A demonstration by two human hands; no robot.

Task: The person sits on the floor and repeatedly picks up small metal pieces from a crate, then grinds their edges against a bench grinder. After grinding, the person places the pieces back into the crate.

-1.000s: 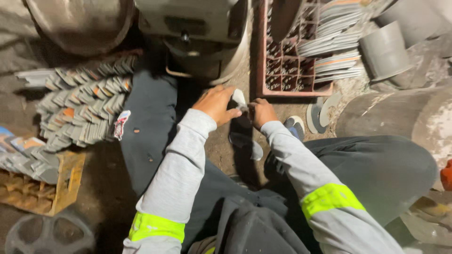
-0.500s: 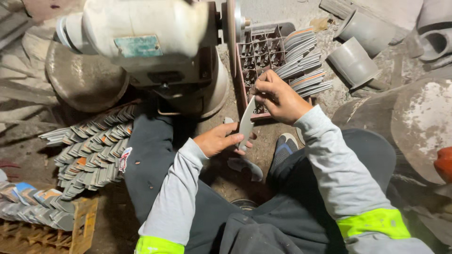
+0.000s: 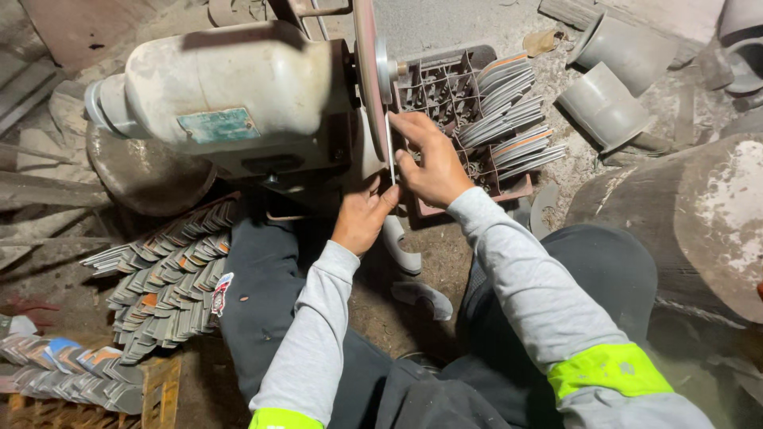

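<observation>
Between the hands, a thin flat metal blade (image 3: 390,151) meets the grinding wheel (image 3: 367,75). Right hand (image 3: 433,159) pinches its upper edge; left hand (image 3: 363,216) grips below.

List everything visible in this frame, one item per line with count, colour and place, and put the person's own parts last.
bench grinder: one, dirty cream motor body, top centre
grinding wheel: one, reddish disc, on the grinder's right end
metal blade: one, thin grey piece, held edge-on against the wheel
crate: one, dark red with compartments, behind the hands
blades in the crate: many, grey, fanned at its right side
stacked blades: many, grey, in rows at left
loose blades: two, pale grey, on the ground between the legs
pipe pieces: two at least, grey, top right
wooden pallet: one, yellowish, bottom left
left hand: grip on the blade's lower end
right hand: grip on the blade's upper part
sleeves: two, grey with neon yellow bands
</observation>
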